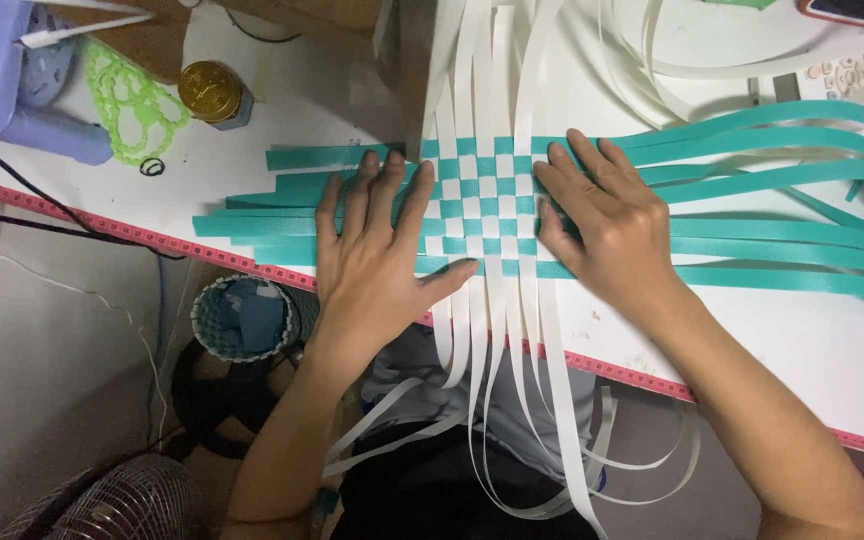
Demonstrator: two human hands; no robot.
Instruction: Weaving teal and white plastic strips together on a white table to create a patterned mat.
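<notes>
Starting at the far left of my view, a lilac plastic stool [14, 90] stands over the table's corner, with a green lacy plastic piece [132, 105] and a gold-lidded jar [214, 93] just beside it on the white table [812, 350]. Below the table's pink-edged rim I see a small woven basket [244, 317] on the floor and a wire fan guard [102, 505] in the bottom corner.

Moving in, my left hand [377, 265] lies flat, palm down, fingers spread apart over the left ends of the teal strips [772, 175], the thumb stretched toward the weave's lower edge. It clamps nothing; it only presses down.

In the middle sits the woven patch [482, 205], a checkerboard of teal and white lying flat on the table between my two hands. The white strips [472, 70] run up across the table and hang down off the near edge over my lap (they curl loosely there).

My right hand [607, 225] rests on the patch's right side, fingers extended and slightly parted, fingertips touching the woven squares, also open and pressing flat rather than closed on anything.

Further right, the teal strips fan out long and curve toward the table's right edge.
</notes>
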